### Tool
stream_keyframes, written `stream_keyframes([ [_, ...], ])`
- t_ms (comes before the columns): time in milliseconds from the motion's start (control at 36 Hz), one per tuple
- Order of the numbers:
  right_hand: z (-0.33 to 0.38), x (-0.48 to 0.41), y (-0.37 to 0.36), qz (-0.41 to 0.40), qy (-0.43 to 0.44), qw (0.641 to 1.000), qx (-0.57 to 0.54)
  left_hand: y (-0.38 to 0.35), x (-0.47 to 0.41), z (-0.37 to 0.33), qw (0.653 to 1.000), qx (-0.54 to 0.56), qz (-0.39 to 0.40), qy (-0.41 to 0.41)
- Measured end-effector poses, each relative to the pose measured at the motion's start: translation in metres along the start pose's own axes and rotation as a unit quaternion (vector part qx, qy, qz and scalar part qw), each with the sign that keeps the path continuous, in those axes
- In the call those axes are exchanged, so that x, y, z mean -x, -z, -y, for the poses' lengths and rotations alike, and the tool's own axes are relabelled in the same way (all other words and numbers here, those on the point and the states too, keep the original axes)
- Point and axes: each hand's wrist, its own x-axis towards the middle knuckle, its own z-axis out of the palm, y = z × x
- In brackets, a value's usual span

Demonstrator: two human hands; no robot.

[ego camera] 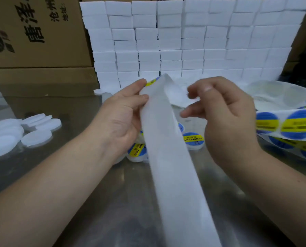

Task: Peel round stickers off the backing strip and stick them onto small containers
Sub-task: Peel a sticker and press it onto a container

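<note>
We pinch the strip (166, 139) in our left hand (123, 111); right hand (225, 113) curls beside it, grip unclear. Containers (193, 146) beneath are stickered; many stickers (298, 125) wait.

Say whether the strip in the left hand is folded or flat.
Folded: the backing strip bends over at the left hand, a sticker peeking behind.

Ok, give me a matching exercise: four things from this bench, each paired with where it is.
1 backing strip
2 plain white discs
3 cardboard box
4 blue stickers

A lying flat at the left
B far right edge
C pinched in the left hand
D standing at the back left

Pairs: 1-C, 2-A, 3-D, 4-B
</note>
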Motion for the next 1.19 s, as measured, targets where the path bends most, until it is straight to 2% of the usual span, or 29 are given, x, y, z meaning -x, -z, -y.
stream_keyframes([
  [56,-0.002,-0.006,0.002,-0.022,-0.062,0.997,0.032,0.001,-0.001,-0.003,1.0,-0.014,0.0,-0.011],
  [167,-0.012,-0.013,-0.001,0.039,-0.23,0.97,0.071,0.0,0.004,-0.002,0.995,-0.084,0.058,-0.023],
  [222,-0.017,-0.014,-0.003,0.036,-0.276,0.959,0.052,-0.001,0.007,0.003,0.987,-0.13,0.092,-0.022],
  [361,-0.008,-0.022,0.006,-0.012,-0.273,0.961,-0.033,0.0,0.012,0.012,0.936,-0.31,0.148,-0.077],
  [472,-0.01,-0.022,0.008,-0.02,-0.21,0.977,0.016,0.001,0.015,0.015,0.918,-0.33,0.212,-0.06],
  [528,-0.013,-0.023,0.008,-0.037,-0.216,0.976,0.013,0.001,0.016,0.018,0.912,-0.34,0.226,-0.043],
  [583,-0.015,-0.025,0.01,-0.063,-0.216,0.974,-0.007,0.001,0.017,0.022,0.9,-0.382,0.204,-0.055],
  [639,-0.017,-0.027,0.012,-0.087,-0.2,0.976,0.005,0.001,0.013,0.021,0.895,-0.411,0.145,-0.097],
  [722,-0.019,-0.028,0.015,-0.111,-0.195,0.974,0.014,0.002,-0.001,0.009,0.916,-0.374,0.018,-0.146],
  [806,-0.024,-0.029,0.019,-0.127,-0.211,0.968,0.037,0.007,-0.031,-0.004,0.925,-0.346,-0.078,-0.139],
  [889,-0.03,-0.027,0.019,-0.118,-0.202,0.97,0.072,0.011,-0.071,-0.01,0.908,-0.392,-0.095,-0.111],
  [972,-0.033,-0.022,0.017,-0.1,-0.179,0.971,0.121,0.016,-0.116,-0.01,0.85,-0.51,-0.075,-0.109],
  [1028,-0.036,-0.02,0.016,-0.091,-0.167,0.972,0.14,0.023,-0.143,-0.009,0.796,-0.596,-0.048,-0.089],
  [1111,-0.04,-0.017,0.016,-0.064,-0.158,0.975,0.145,0.039,-0.184,-0.004,0.664,-0.745,0.011,-0.061],
  [1194,-0.034,-0.016,0.017,-0.062,-0.171,0.974,0.134,0.058,-0.218,0.003,0.539,-0.841,0.044,-0.02],
])
